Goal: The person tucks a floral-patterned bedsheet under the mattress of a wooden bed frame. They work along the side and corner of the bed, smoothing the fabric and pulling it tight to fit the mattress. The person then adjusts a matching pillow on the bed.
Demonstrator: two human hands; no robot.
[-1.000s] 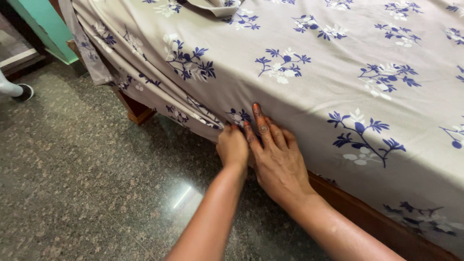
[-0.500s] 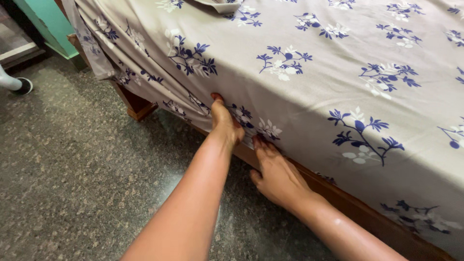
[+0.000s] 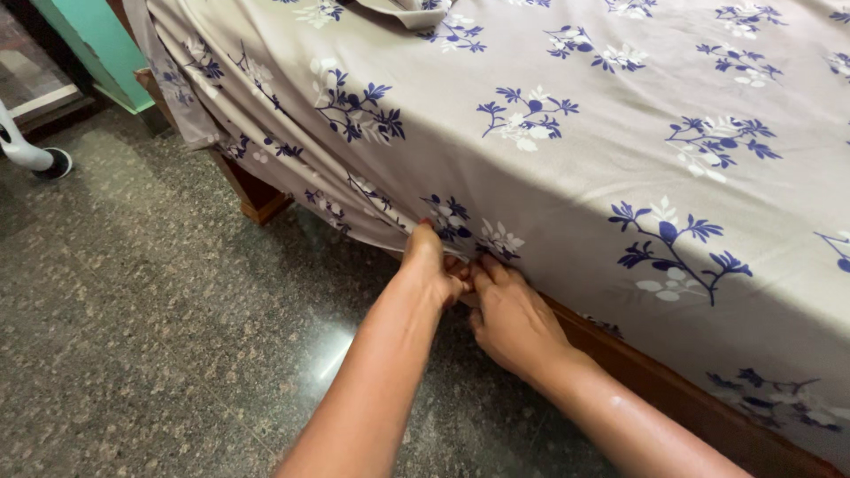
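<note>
now both hands [image 3: 474, 288] pinch bedsheet [image 3: 567, 168] hem.

Fingertips of both hands hidden under bedsheet [image 3: 567, 168] edge.

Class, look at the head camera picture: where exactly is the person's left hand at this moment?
The left hand is low in the middle of the view, at the hanging edge of the floral bedsheet, just left of the right hand and touching it, above the wooden bed frame.
</note>
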